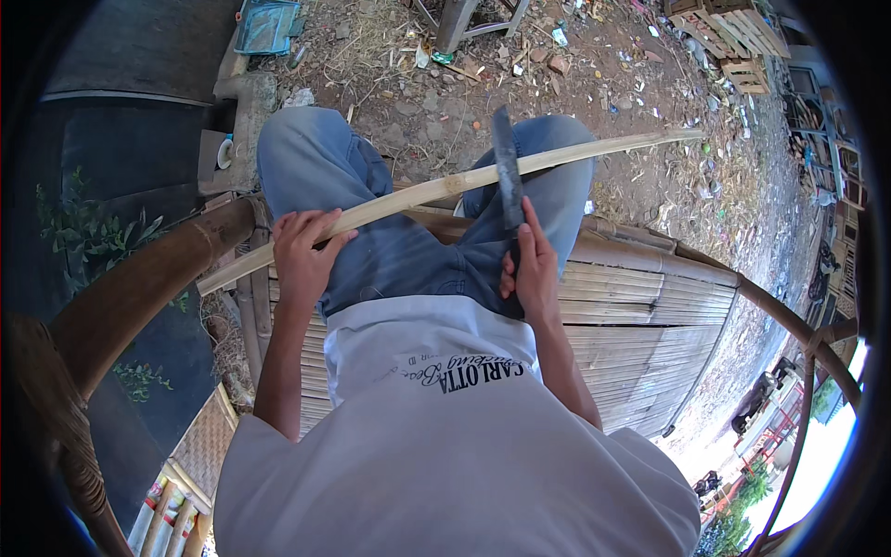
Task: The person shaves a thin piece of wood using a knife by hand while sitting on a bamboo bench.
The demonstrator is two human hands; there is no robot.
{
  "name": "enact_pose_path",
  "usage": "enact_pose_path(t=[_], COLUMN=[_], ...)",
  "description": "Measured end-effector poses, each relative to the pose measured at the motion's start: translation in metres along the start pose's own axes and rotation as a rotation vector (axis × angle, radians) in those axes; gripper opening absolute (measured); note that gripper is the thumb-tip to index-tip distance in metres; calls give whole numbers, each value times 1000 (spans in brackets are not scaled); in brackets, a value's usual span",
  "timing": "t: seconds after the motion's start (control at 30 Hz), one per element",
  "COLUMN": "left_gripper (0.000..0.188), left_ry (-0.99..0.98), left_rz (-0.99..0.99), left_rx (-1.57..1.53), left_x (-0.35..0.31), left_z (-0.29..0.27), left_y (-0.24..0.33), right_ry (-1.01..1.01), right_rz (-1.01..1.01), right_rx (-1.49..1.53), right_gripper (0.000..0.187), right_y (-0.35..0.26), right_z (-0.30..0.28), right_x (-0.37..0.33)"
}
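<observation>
A long pale bamboo strip (pixel 408 197) lies slantwise across my lap, its right end reaching out past my right knee. My left hand (pixel 304 249) is closed around it near the left end, over my left thigh. In my right hand (pixel 533 271) is a knife with a broad dark blade (pixel 507 167); my fingers wrap its handle and the index finger stretches along the blade's base. The blade points away from me and crosses the strip over my right thigh, touching or very close to it. Most of the handle is hidden in my palm.
I sit on a slatted bamboo bench (pixel 640 306) with curved bamboo rails (pixel 153 288). Beyond my knees, the dirt ground (pixel 399 93) is littered with scraps. A wooden stool (pixel 457 23) stands ahead, a blue-green plastic tray (pixel 267 26) at far left, and wooden crates (pixel 733 37) at far right.
</observation>
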State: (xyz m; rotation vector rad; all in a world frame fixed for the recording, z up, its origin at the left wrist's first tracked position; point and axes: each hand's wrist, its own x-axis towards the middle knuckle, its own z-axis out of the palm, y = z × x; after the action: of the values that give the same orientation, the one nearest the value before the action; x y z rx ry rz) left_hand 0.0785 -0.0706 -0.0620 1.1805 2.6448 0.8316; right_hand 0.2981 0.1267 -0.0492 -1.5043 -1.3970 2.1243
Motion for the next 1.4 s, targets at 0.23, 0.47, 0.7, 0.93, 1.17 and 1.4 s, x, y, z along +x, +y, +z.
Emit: enact_pose_path(t=[0.23,0.47,0.7,0.93,1.17,1.4], left_gripper=[33,30,33,32,32,31], left_ry=[-47,-119,-134,-149,-180,-123], left_rz=[35,132,211,262,252,278], left_rx=[-4,9,133,29,60,39], left_x=[2,13,19,25,25,25], left_z=[1,7,15,30,29,32], left_y=[-1,7,19,21,20,21], right_ry=[23,139,102,-205,-157,68], right_rz=[-9,-224,-153,236,269,41], right_rx=[-79,-380,132,171,209,435], right_gripper=[43,36,22,16,24,26], right_y=[-20,-36,-57,6,-28,-5], right_z=[-24,-30,-57,-12,-33,-6], right_x=[15,9,9,-10,0,-1])
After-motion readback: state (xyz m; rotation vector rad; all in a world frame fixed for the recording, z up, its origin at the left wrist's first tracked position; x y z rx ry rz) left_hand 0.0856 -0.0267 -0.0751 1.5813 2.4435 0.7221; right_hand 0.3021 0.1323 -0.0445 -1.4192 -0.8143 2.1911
